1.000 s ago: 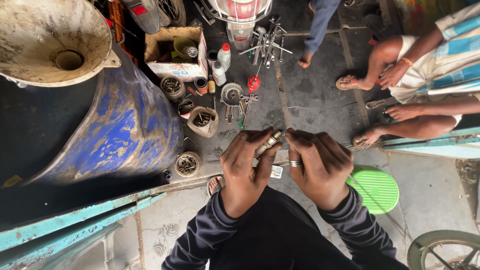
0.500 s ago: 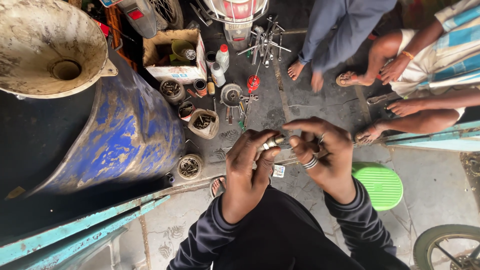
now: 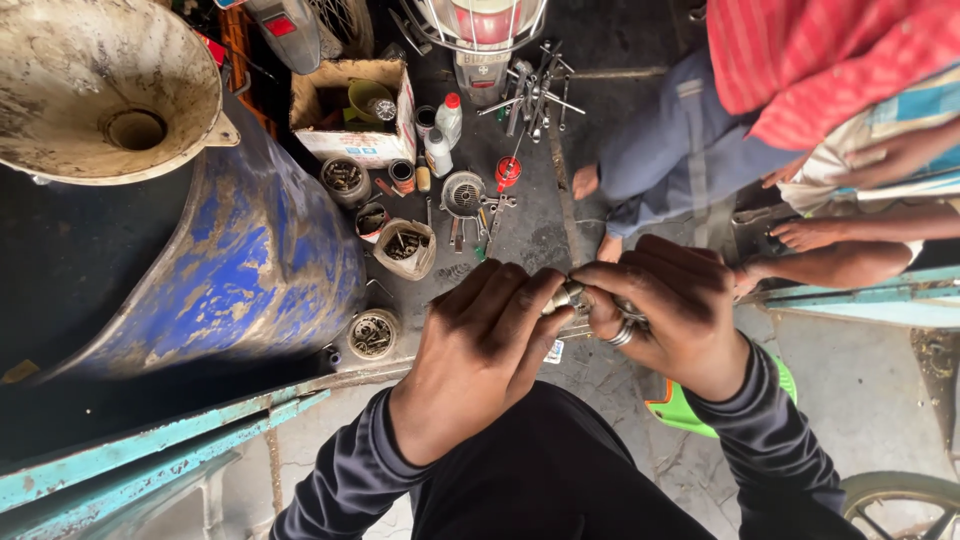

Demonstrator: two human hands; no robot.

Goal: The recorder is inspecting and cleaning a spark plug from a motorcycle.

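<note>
metal part (image 3: 572,296), small and silver-coloured, sits between the two hands in the middle of the view, above the dark floor. what kind of part it is, i cannot tell, because the fingers cover most of it. the left hand (image 3: 480,340) grasps it with thumb and fingertips closed on its near end. the right hand (image 3: 672,315) is curled over its far end, also gripping, and it wears a ring (image 3: 622,333) on one finger. both hands touch each other at the part.

to do this step well, i judge the left hand should hold steady while the right hand works, and the grip should stay at the fingertips so the small piece does not slip and fall among the clutter below.

further out, on the floor, stand tins of small hardware (image 3: 372,333), a cut bag of bolts (image 3: 405,247), a cardboard box (image 3: 352,110) and loose wrenches (image 3: 535,95). a blue drum (image 3: 250,260) with a funnel (image 3: 105,85) is at the left. a green stool (image 3: 690,415) is under the right forearm. other persons' bare feet (image 3: 585,182) are near, at the right.
</note>
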